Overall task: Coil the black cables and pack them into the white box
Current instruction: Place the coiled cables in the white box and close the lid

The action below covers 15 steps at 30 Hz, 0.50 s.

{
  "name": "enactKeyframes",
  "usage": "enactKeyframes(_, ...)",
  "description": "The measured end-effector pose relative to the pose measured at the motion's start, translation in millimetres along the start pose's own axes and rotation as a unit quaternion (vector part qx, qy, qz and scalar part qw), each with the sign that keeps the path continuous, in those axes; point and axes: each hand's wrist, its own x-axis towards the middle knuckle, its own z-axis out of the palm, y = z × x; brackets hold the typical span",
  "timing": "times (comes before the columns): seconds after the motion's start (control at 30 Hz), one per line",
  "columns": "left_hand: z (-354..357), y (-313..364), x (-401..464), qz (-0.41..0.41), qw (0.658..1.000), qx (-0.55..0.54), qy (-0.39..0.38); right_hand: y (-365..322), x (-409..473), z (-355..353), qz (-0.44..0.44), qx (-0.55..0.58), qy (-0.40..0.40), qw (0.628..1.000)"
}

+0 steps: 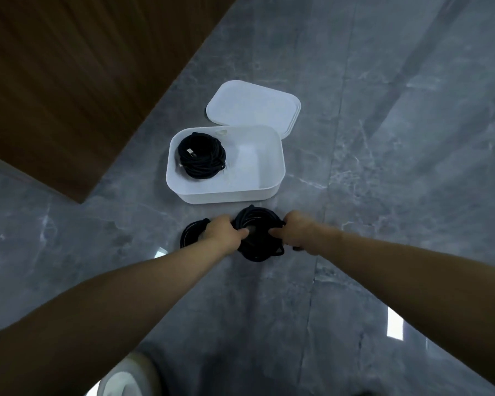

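The white box [269,178] stands open on the grey floor, with one coiled black cable [202,155] lying in its left half. Just in front of the box a second black cable coil [257,218] is held between both hands. My left hand [226,230] grips its left side, thumb tip inside the ring. My right hand [293,231] grips its right side the same way. A third black cable coil [190,234] lies on the floor to the left, partly hidden behind my left wrist.
The box's white lid [255,107] lies flat behind the box, touching its back edge. A brown wooden panel [69,81] fills the upper left. Glossy grey marble tiles [397,138] stretch to the right and front. My shoe [123,378] shows at the bottom.
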Motion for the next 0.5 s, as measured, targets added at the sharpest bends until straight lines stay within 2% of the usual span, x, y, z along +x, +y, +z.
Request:
enactKeyframes(0.07,1.5,-1.2,1.6,-0.022,0.998,-0.062,0.009,3.7,3.6,4.8,0.025,0.09,0.004,0.996)
enactKeyframes(0.13,1.6,-1.7,1.3,-0.049,0.992,-0.115,0.008,6.2,5.0,4.0,0.032,0.126,0.024,0.991)
enactKeyframes(0.27,-1.3,7.2,1.9,-0.052,0.982,-0.181,-0.007,4.6,0.2,-13.4,0.015,0.101,0.069,0.992)
enactKeyframes(0.5,-18.0,64.5,-1.0,0.006,0.963,-0.27,-0.017,-6.7,-14.0,-73.6,-0.006,0.061,0.142,0.988)
